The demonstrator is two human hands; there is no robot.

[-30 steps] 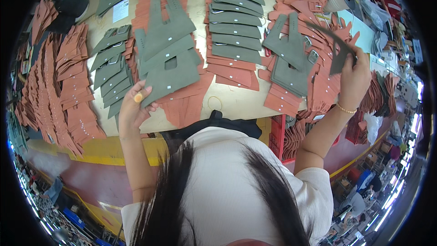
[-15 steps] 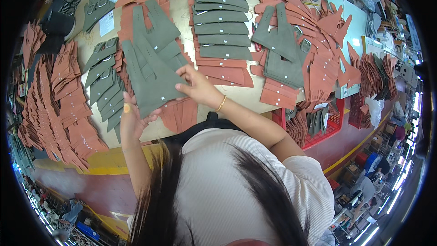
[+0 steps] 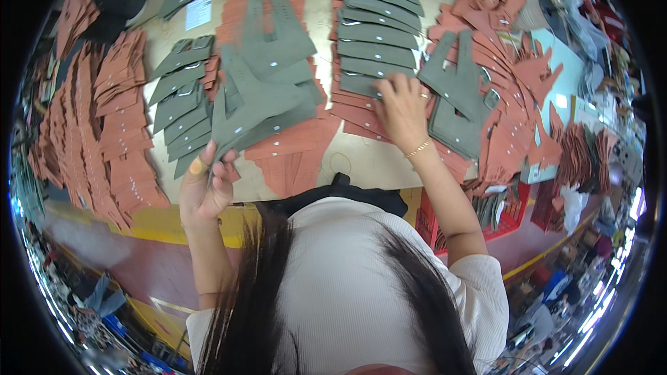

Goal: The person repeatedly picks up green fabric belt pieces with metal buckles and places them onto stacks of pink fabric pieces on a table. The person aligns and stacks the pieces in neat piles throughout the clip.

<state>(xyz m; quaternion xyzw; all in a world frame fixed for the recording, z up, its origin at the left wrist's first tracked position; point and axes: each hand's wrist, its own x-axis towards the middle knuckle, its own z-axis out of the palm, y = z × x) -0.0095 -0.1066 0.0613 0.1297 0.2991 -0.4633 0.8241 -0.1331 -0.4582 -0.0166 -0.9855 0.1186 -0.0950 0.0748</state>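
Observation:
My left hand (image 3: 208, 191) pinches the lower corner of a green leather piece (image 3: 253, 104), a panel with two punched straps and a small white tag. That panel hangs tilted over other green panels and an orange-brown pile. Farther right, my right hand (image 3: 405, 114) has its fingers curled over the nearest green buckle piece (image 3: 358, 85) of a fanned column, closed at its edge; the fingertips are partly hidden. More green buckle pieces (image 3: 379, 35) overlap up that column. Beside my right hand lies a green strap panel (image 3: 451, 73) on another stack.
Fanned orange-brown leather pieces (image 3: 125, 132) cover the table's left side. A smaller green fan (image 3: 186, 107) lies beside them. Orange-brown stacks (image 3: 511, 125) fill the right. Red crates (image 3: 511, 219) stand below the table edge. A thin yellow loop (image 3: 340, 162) lies near the front.
My right hand has let go of the strap panel and moved right to the middle green column. My left hand still holds the panel's corner. The view has shifted, so the table appears moved.

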